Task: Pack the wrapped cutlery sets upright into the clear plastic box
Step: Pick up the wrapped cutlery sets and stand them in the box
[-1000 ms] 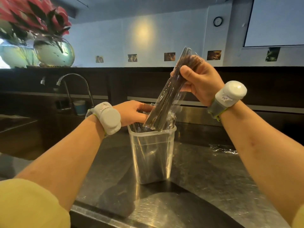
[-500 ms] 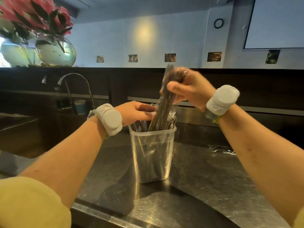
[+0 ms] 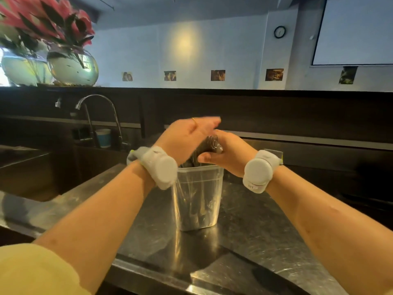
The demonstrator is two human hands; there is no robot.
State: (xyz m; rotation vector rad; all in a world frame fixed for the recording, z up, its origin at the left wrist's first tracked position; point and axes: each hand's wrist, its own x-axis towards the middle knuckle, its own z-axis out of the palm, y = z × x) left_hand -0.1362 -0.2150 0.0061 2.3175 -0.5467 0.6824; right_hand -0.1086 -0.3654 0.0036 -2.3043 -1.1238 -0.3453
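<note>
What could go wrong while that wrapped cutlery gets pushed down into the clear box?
1. The clear plastic box is tall and narrow, and neither hand seems to hold it: the left hand hovers open above the rim. A hard push might tip or slide it on the shiny counter.
2. The right hand grips the wrapped cutlery set at a tilt, so it may snag on sets already inside and not stand upright.

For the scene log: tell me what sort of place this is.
Probably a café or bar service counter: steel worktop, gooseneck tap, flower bowls on a raised ledge.
</note>
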